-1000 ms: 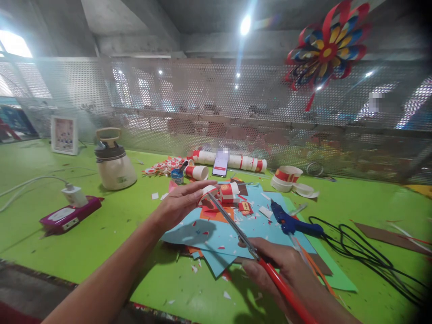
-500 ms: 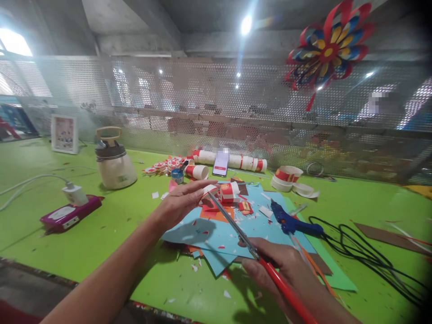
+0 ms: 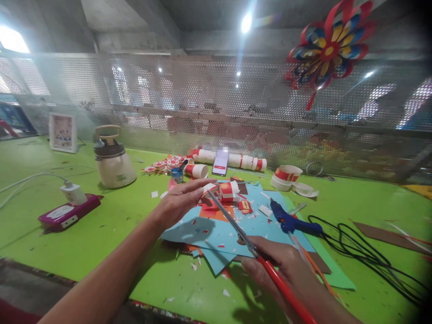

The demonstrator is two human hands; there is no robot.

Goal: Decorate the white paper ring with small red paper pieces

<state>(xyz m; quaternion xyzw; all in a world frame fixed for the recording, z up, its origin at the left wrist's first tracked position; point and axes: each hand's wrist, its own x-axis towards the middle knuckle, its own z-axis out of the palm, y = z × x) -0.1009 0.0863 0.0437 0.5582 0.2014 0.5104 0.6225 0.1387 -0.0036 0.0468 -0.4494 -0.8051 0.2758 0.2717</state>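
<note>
My left hand (image 3: pixel 178 201) is closed on a red-and-white paper cup piece (image 3: pixel 208 191), pinched at the fingertips above the blue sheets. In my right hand (image 3: pixel 286 265) are long scissors (image 3: pixel 233 222) with red handles, fingers wrapped round them. The blade tips meet the cup piece; whether they bite into it I cannot tell. Just beyond lies a red-and-white paper cup (image 3: pixel 229 191) on its side. A small red cut piece with yellow (image 3: pixel 245 207) rests on the light blue paper (image 3: pixel 249 234), among white and red scraps.
A blue glue gun (image 3: pixel 293 221) with a looping black cord lies at right. Left are a purple power strip (image 3: pixel 69 215) and a jug (image 3: pixel 114 166). A phone (image 3: pixel 220 162) leans against a cup tube (image 3: pixel 243 160). A blue paint pot (image 3: pixel 176 175) stands beyond my left hand.
Both hands, the scissors and the cup piece hold almost the same position. The view has shifted very slightly.
</note>
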